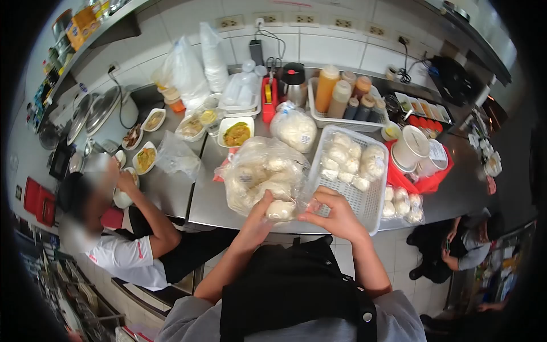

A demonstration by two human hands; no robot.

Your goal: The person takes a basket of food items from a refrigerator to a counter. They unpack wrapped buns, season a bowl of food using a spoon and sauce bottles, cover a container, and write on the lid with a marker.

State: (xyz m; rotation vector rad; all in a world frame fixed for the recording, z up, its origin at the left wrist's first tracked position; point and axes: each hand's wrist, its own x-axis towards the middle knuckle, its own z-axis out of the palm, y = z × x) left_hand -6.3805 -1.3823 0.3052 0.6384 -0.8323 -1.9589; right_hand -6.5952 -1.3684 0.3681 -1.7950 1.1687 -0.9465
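Head view, clear crinkled bag [242, 178], rounded white buns [281, 210] clustered inside

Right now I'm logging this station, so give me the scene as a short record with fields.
surface: steel counter
right hand: thumb against a bun at the near edge of the large bag; fingers partly hidden
left hand: fingertips at the bag's loose plastic
large bag: clear plastic bag, filled with pale buns
beside it: white perforated basket holding bagged buns
behind basket: squeeze bottles in a white bin
co-workers: one at picture left, another at far right
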